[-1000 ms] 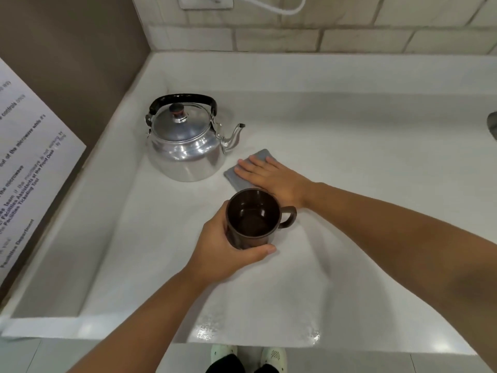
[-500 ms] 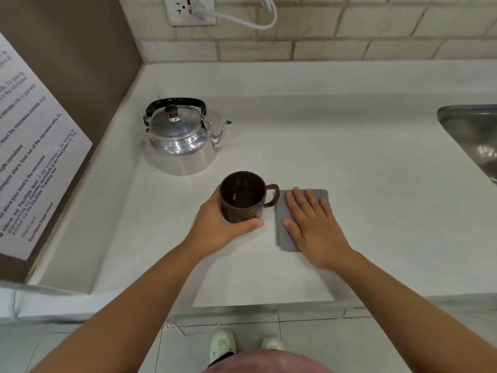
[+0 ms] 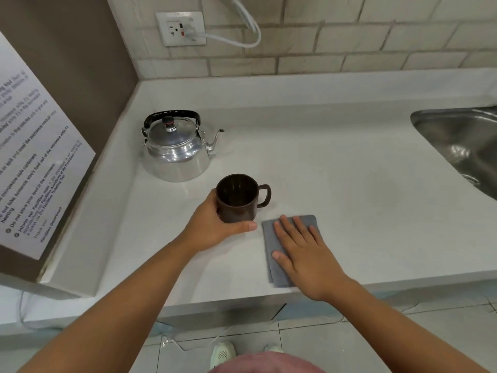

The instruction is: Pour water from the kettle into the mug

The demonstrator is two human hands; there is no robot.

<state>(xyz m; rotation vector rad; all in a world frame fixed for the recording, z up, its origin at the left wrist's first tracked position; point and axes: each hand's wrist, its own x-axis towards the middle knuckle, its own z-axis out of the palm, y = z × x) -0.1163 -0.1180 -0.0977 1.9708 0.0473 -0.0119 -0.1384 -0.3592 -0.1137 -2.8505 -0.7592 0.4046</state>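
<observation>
Head view, left hand: the left hand (image 3: 212,227) is curled around the side of the dark brown plastic mug (image 3: 237,198), thumb lying along the counter in front of the mug's base, the other fingers hidden behind the wall.
Head view, mug: upright on the white stone-look countertop (image 3: 336,168), mouth open to the camera, loop handle turned to the person's right; whether there is anything inside cannot be told from the dark interior.
Head view, right hand: the right hand (image 3: 304,254) lies flat and spread, palm down, on the grey folded cloth (image 3: 271,243); it grips nothing, only presses on the cloth.
Head view, cloth: just right of the mug, near the counter's front edge, apart from the mug.
Head view, kettle: the shiny metal kettle with a black arched handle (image 3: 176,154) stands behind and left of the mug, near the corner, lid on, black-and-red knob on top, spout pointing right; neither hand touches it.
Head view, writing: a white printed notice (image 3: 32,162) on the brown wall at left; partly readable words include "microwave", "heating", "Do not store your food", "Thank you"; the rest is too blurred.
Head view, wall: a white wall socket (image 3: 180,28) with a white plug and cable (image 3: 242,36) on the beige tiles.
Head view, sink: a steel sink (image 3: 462,146) set in the counter at far right.
</observation>
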